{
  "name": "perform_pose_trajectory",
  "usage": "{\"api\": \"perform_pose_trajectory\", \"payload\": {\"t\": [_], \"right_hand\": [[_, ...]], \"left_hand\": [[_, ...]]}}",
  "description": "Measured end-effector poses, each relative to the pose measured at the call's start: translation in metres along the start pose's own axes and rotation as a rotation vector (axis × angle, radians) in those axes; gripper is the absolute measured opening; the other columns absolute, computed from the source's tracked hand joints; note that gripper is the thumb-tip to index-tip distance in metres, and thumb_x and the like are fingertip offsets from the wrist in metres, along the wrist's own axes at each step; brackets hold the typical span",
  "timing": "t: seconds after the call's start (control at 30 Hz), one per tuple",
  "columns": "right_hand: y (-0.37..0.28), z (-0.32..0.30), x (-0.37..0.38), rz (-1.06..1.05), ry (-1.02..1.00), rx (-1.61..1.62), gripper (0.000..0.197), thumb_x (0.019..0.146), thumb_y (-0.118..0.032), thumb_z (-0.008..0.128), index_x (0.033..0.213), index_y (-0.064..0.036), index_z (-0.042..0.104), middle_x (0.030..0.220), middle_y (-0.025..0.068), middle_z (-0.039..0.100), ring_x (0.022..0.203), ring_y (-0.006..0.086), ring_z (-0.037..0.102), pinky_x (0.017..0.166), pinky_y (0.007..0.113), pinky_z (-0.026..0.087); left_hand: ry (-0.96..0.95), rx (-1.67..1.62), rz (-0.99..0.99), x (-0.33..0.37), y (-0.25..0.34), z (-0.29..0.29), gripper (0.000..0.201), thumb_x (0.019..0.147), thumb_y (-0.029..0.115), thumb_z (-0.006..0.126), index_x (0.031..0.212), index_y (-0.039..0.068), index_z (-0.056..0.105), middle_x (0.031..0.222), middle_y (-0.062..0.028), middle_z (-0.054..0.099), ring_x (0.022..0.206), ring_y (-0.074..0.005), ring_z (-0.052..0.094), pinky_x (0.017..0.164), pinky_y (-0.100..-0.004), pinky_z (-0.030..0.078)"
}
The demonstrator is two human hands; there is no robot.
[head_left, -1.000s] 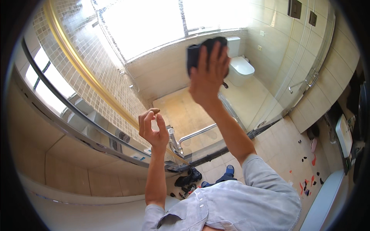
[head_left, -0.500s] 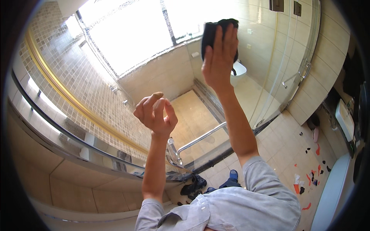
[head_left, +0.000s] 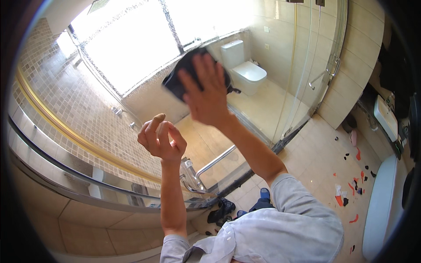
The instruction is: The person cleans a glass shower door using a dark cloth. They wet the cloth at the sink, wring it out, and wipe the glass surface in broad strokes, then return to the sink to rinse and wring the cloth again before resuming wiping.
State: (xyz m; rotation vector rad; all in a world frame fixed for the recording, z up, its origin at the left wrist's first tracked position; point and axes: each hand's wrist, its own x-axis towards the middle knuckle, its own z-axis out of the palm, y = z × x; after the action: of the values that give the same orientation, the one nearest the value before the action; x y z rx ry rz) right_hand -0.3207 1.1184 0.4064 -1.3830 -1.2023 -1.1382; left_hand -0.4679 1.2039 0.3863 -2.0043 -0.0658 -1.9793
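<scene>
My right hand (head_left: 206, 94) lies with its fingers spread over a folded black cloth (head_left: 180, 76), pressing it flat towards the clear glass panel in front of me. Motion blurs this hand and the cloth, and a short dark strap end hangs out beside the wrist. To the left and lower, my left hand (head_left: 162, 140) is raised with loosely bent fingers, its thumb apart from them and nothing visible in it. One of its fingertips looks brownish. Whether the left hand touches the glass I cannot tell.
Behind the glass are a white toilet (head_left: 250, 70), a bright window (head_left: 131, 44) and a mosaic wall (head_left: 87, 101). A metal bar handle (head_left: 215, 160) crosses the glass low down. Red and black scraps (head_left: 340, 199) litter the floor at right, near a white bathtub (head_left: 379, 206). Black bundled material (head_left: 221, 210) lies by my feet.
My right hand has swept left and down with the black cloth, uncovering the toilet. My left hand stays raised in much the same pose, while the view has shifted slightly.
</scene>
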Motion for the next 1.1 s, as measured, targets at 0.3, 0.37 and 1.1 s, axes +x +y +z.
{"api": "perform_pose_trajectory", "payload": {"t": [0.3,0.37,1.1], "right_hand": [[0.02,0.01,-0.106,0.299,0.111,-0.12,0.058,0.102,-0.028,0.037,0.148,0.0074,0.034,0.156,0.0376,0.018,0.143,0.0601,0.016,0.114,0.068,0.012],[-0.016,0.029,-0.14,0.244,0.031,-0.075,0.054,0.101,-0.027,0.04,0.145,0.0048,0.041,0.154,0.0385,0.022,0.143,0.0599,0.018,0.113,0.07,0.012],[0.03,0.011,-0.088,0.14,0.129,-0.113,0.052,0.107,-0.028,0.032,0.151,-0.0008,0.036,0.159,0.0276,0.025,0.149,0.045,0.021,0.12,0.056,0.012]], "left_hand": [[0.023,-0.017,-0.022,-0.004,0.006,0.012,0.007,0.086,0.003,0.058,0.089,0.009,0.06,0.101,-0.0058,0.068,0.091,-0.0234,0.054,0.081,-0.0359,0.038],[0.023,-0.04,-0.028,0.0,0.004,0.009,0.006,0.087,0.004,0.057,0.089,0.008,0.061,0.101,-0.0059,0.068,0.089,-0.0231,0.054,0.081,-0.0365,0.038],[-0.086,-0.19,-0.262,0.011,0.019,-0.009,0.019,0.086,0.01,0.064,0.105,0.005,0.063,0.102,-0.0093,0.07,0.099,-0.0287,0.06,0.093,-0.0421,0.04]]}}
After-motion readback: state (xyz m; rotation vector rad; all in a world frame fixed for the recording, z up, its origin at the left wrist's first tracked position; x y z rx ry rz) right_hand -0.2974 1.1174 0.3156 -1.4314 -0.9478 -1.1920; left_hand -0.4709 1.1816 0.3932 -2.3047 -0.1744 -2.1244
